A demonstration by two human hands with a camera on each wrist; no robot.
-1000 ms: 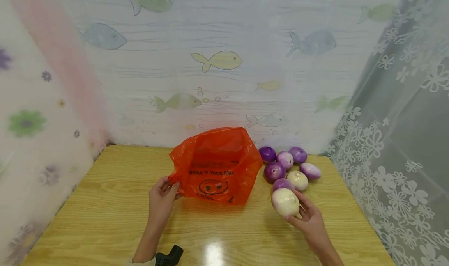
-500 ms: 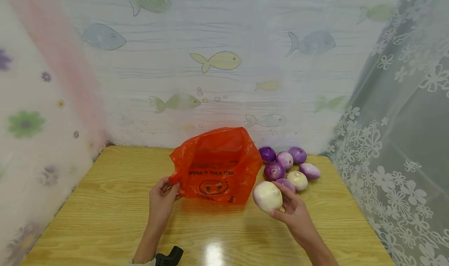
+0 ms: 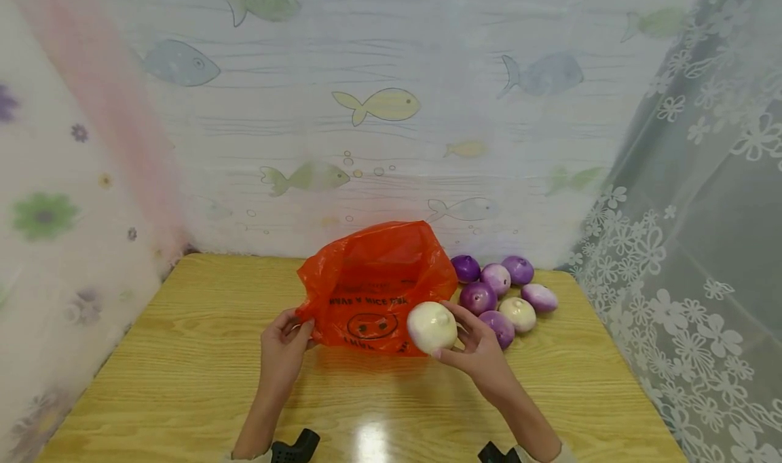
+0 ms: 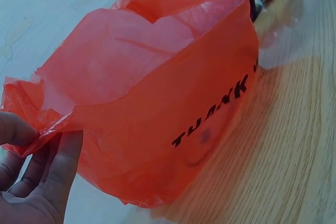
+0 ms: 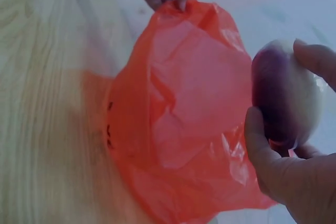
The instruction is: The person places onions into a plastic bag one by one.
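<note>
A red plastic bag [image 3: 373, 273] with black lettering stands on the table, its mouth spread wide. My left hand [image 3: 286, 341] pinches the left edge of the bag's rim between thumb and fingers; the left wrist view shows the gathered plastic in the fingertips [image 4: 68, 148]. My right hand [image 3: 479, 354] grips a white and purple onion [image 3: 431, 327] in front of the bag's right side, overlapping it in the head view. In the right wrist view the onion [image 5: 286, 95] shows its purple side, thumb and fingers around it, beside the bag's mouth.
Several onions lie in a cluster right of the bag, among them a dark purple onion [image 3: 478, 298], a white onion [image 3: 518, 313] and a purple onion [image 3: 497, 328] nearest my right hand. A fish-patterned curtain [image 3: 391, 144] hangs behind the wooden table [image 3: 201, 354].
My right hand has carried the white and purple onion leftward from the cluster to the front of the bag. The left hand and the bag have stayed almost still.
</note>
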